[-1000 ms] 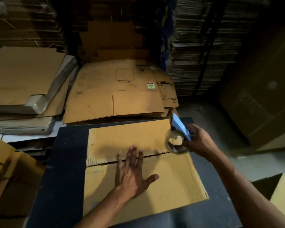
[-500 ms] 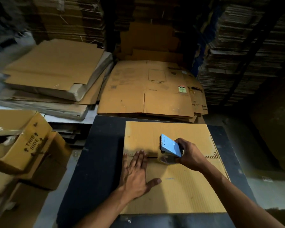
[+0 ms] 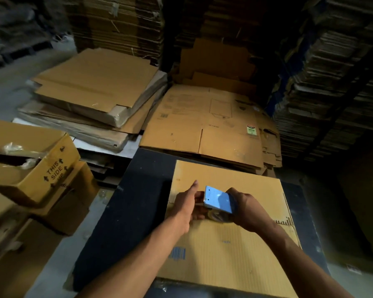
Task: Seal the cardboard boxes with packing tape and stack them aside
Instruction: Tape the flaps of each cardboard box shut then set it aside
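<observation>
A: Where's the flat tan cardboard box (image 3: 235,250)?

B: On the dark work table (image 3: 125,203), right under both hands. Its centre seam (image 3: 282,222) runs left to right, and that is the long axis the tape must follow.

A: And the hands?

B: The right hand (image 3: 249,209) grips the blue-plated packing tape dispenser (image 3: 219,200) over the seam's left part, its toothed edge pointing left. The left hand (image 3: 185,206) sits just left of it, at the dispenser's mouth; whether its fingers pinch the tape end I cannot tell.

A: Next?

B: Probably anchoring at the left edge, then pulling right along the seam.
</observation>
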{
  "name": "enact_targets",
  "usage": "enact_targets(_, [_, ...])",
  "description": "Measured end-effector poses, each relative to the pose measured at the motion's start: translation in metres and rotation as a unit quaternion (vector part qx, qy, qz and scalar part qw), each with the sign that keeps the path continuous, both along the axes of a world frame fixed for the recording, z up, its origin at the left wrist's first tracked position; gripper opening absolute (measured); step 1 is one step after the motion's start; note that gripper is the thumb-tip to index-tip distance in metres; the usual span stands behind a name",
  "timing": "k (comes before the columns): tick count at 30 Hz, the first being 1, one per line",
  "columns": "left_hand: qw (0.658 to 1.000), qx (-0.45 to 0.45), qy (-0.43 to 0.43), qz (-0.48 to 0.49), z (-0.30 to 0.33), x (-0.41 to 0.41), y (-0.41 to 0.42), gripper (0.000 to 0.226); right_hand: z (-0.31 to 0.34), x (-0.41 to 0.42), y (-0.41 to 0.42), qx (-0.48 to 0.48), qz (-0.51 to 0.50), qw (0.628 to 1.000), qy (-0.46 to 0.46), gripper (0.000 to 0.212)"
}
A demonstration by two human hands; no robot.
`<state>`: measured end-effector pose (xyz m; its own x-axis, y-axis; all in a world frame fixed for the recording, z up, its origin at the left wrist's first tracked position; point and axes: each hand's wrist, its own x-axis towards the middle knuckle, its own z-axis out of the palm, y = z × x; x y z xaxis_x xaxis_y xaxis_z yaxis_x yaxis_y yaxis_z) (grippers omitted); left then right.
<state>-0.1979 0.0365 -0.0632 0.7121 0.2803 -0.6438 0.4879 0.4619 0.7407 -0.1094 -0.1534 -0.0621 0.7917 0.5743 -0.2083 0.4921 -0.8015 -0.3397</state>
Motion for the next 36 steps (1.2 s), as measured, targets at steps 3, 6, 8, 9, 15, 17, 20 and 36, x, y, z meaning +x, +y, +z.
enact_targets(3, [0.999,0.036,0.0,-0.011,-0.009,-0.006,0.006,0.05,0.002,-0.003,0.013,-0.051,0.037,0.997,-0.049,0.058])
enact_targets(6, [0.998,0.056,0.008,-0.019,-0.012,-0.009,0.016,0.042,0.002,-0.007,0.027,-0.076,0.058,0.992,-0.077,0.061])
enact_targets(8, [1.0,0.012,0.011,-0.013,-0.014,-0.011,0.022,0.04,0.0,-0.007,0.03,-0.078,0.068,0.991,-0.088,0.062])
enact_targets(9, [1.0,-0.019,0.008,-0.005,-0.015,-0.012,0.024,0.04,-0.002,-0.005,0.03,-0.076,0.073,0.991,-0.085,0.063])
enact_targets(15, [0.994,-0.091,0.022,0.051,-0.029,-0.007,0.015,0.03,-0.003,-0.002,0.015,-0.019,0.076,0.997,-0.026,0.062])
enact_targets(17, [0.997,-0.052,0.024,0.056,-0.039,0.001,0.009,0.019,-0.004,-0.003,0.014,-0.022,0.066,0.997,-0.02,0.062])
enact_targets(20, [0.994,0.091,0.014,0.051,-0.049,0.012,0.017,0.018,0.0,-0.001,0.02,-0.037,0.079,0.996,-0.028,0.067])
enact_targets(36, [0.98,0.167,0.037,0.099,-0.079,-0.008,0.11,0.019,0.031,0.003,0.078,-0.229,0.158,0.958,-0.068,0.069])
